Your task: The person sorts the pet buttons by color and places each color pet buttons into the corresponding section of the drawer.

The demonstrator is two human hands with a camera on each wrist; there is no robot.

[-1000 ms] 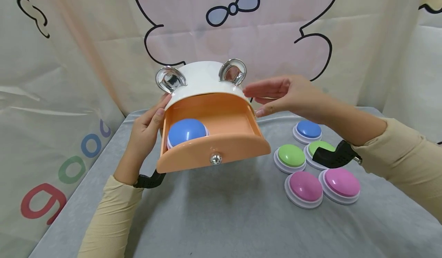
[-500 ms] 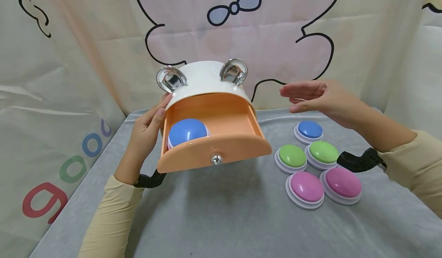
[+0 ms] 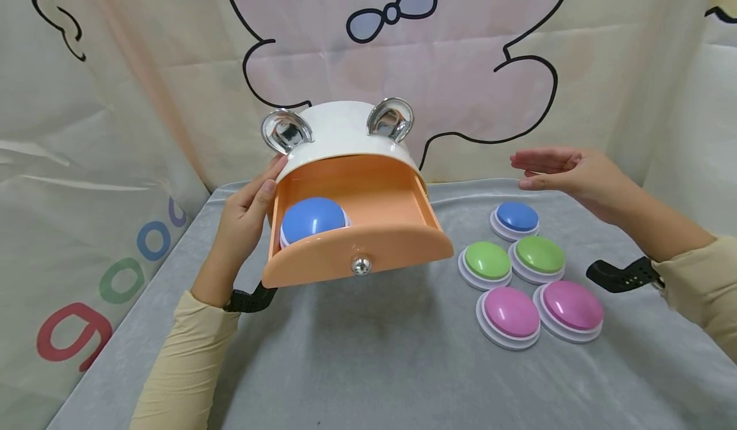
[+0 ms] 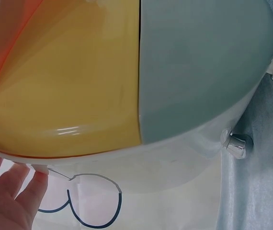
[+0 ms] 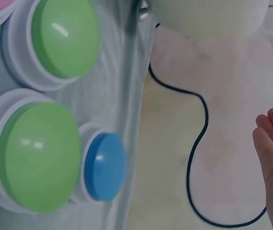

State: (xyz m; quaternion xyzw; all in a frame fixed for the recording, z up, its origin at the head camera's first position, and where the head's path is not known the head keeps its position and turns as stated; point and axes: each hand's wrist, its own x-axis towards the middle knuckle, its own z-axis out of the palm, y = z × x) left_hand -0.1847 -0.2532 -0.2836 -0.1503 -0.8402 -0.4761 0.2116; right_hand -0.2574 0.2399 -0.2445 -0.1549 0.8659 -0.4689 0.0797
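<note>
A white drawer box (image 3: 340,123) with two silver ear-shaped pieces stands left of centre in the head view. Its orange drawer (image 3: 391,251) is pulled out, and a blue push button (image 3: 313,217) lies inside at the left. My left hand (image 3: 242,225) grips the box's left side, thumb towards the front; some fingers are hidden behind it. In the left wrist view, fingertips touch the box's edge near a yellow panel (image 4: 69,86) and a grey-green panel (image 4: 199,62). My right hand (image 3: 587,177) hovers with straight fingers above and right of another blue push button (image 3: 517,216), touching nothing.
Two green push buttons (image 3: 487,260) and two pink push buttons (image 3: 511,312) with white bases sit on the grey cloth (image 3: 368,366) at the right. A printed curtain (image 3: 460,84) hangs behind the table.
My right hand has moved away from the box's right side, rightwards and slightly down. The left hand, the box and its drawer look unmoved.
</note>
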